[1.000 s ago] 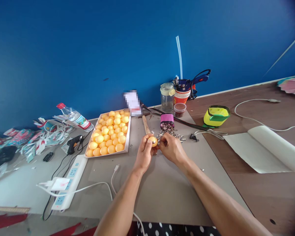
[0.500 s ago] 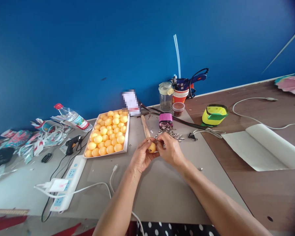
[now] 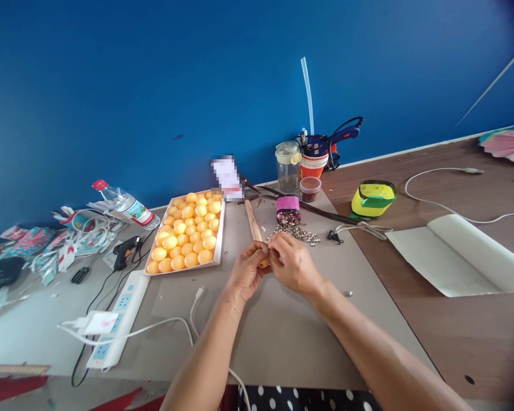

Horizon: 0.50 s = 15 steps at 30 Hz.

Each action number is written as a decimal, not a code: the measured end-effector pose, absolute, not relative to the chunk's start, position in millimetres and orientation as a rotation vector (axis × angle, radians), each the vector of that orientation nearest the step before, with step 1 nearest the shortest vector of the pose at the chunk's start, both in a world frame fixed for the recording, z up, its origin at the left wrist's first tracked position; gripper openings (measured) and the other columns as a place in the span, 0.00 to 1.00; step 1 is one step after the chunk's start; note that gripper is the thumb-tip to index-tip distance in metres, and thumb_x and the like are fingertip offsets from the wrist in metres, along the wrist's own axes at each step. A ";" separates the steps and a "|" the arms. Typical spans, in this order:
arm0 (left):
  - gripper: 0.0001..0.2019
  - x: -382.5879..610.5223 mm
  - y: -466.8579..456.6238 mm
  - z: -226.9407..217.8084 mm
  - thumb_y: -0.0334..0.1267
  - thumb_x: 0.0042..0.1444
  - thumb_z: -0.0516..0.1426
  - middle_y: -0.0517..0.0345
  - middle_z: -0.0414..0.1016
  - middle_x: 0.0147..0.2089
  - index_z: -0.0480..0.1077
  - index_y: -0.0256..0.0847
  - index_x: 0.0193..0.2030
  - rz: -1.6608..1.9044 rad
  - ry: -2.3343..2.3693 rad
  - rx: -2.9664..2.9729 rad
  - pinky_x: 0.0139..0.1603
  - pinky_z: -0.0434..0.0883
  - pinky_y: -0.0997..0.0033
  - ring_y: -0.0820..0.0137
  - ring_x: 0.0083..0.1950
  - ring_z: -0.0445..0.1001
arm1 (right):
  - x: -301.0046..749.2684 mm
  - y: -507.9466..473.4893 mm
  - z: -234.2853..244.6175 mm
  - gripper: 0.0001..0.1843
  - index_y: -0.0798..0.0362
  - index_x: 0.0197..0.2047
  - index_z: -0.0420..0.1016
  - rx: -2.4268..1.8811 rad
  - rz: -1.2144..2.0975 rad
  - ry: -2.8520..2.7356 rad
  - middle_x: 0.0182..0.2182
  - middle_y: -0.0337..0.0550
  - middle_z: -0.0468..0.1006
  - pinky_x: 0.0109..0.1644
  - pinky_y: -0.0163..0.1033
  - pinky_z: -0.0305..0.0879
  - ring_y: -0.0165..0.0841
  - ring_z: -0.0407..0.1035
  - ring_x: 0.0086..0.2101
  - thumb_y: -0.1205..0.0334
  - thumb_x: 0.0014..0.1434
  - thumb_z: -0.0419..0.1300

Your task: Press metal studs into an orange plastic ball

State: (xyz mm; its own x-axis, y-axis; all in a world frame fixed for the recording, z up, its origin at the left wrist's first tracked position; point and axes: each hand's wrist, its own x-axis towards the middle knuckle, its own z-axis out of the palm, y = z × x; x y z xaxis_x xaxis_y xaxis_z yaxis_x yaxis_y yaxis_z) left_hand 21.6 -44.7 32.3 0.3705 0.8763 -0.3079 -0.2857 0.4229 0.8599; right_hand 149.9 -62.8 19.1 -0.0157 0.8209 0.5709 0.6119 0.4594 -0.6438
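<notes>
- bench (image 3: 291,342): grey covering, dark wood toward the right end.
- white tray (image 3: 221,240) of orange balls (image 3: 190,236): set left of centre, near the back edge.
- power strip (image 3: 120,314): left part of the bench, running toward the front edge.
- wooden-handled hammer (image 3: 252,220): lying just right of the tray's right edge.
- left hand (image 3: 247,269): grip closed on an orange ball (image 3: 264,263).
- right hand (image 3: 294,262): fingers drawn narrow at the ball; cannot tell whether they hold a piece.
- pink box (image 3: 288,204): near the back edge, on its side.
- held ball: mid-bench, mostly hidden by fingers.
- small metal pieces (image 3: 300,232): spread before the box's mouth.
</notes>
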 end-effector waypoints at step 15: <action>0.10 14.3 -40.8 31.0 0.35 0.45 0.61 0.58 0.68 0.26 0.69 0.33 0.34 0.759 0.767 0.777 0.24 0.66 0.75 0.74 0.27 0.68 | 167.8 -54.6 24.2 0.14 0.52 0.39 0.78 -1.049 1.001 -1.618 0.33 0.41 0.73 0.40 0.36 0.67 0.29 0.70 0.35 0.69 0.55 0.52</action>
